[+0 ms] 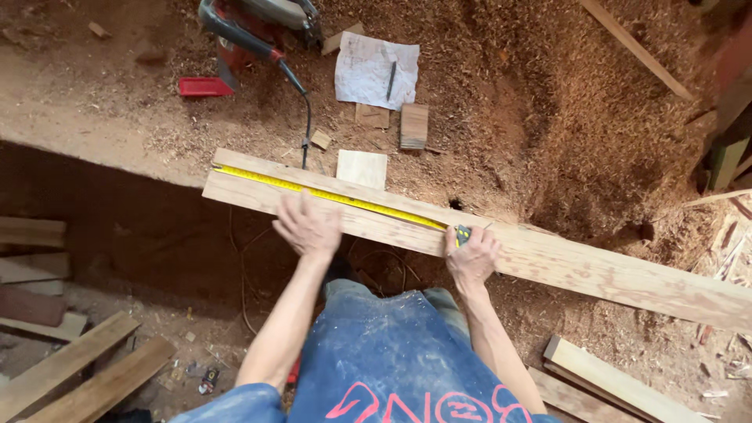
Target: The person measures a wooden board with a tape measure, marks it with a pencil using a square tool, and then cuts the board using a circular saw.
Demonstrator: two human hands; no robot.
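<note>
- Spanning the scene, one sawdust-covered worktop (548, 117) carries everything in use; its front edge drops to a floor strewn with offcuts.
- One long plank (564, 266) lies diagonally across the worktop edge, its left end near the drop and its right end running out of view.
- One yellow tape (329, 196) is stretched along the plank from the left end to the case; judged from this, the measure is laid out, while no pencil mark shows on the wood, so marking and cutting appear not yet done.
- One red power saw (251, 31) rests at the far side, well apart from the plank, its cord trailing toward it.
- One sheet of paper (368, 66) lies near the saw with one pencil (391, 80) on it, untouched.
- Four small wood blocks sit between paper and plank, the palest block (362, 168) just beside the plank.
- Left hand (308, 225): fingers spread flat, pressing plank and tape; nothing enclosed.
- Right hand (471, 254): grip narrow, closed on the tape case (463, 233) at the plank's near edge.
</note>
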